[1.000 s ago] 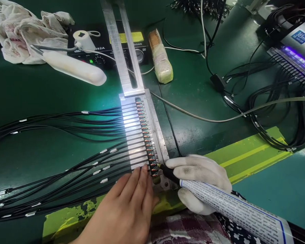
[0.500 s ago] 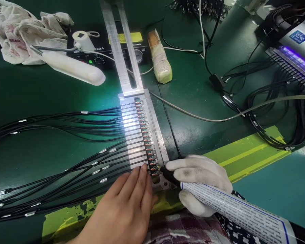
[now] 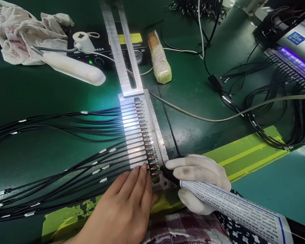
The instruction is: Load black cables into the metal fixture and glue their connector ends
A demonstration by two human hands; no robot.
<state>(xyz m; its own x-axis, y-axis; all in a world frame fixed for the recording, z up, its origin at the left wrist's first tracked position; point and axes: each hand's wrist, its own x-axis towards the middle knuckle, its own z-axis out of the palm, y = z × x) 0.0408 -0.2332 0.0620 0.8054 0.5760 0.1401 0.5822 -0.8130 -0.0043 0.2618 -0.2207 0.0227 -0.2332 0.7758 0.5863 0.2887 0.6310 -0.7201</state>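
Observation:
My left hand, bare, lies with fingers stretched and close together. Its fingertips rest on the near end of the metal fixture, beside the lowest cables. Black cables run in from the left to a row of small connector ends with orange bits in the fixture's slot. My right hand, in a white glove with dark smudges, is closed round a black glue syringe wrapped in a printed white label. The syringe's thin yellowish tip points left at the lower connector ends; whether it touches them I cannot tell.
Behind the fixture stands a black control box with a green light. A white rod-shaped tool and a wrapped block lie near it. Crumpled cloths sit far left. A purple-lit lamp and coiled cables are right.
My right hand and the glue syringe have shifted very slightly left and up. My left hand stays in place on the fixture.

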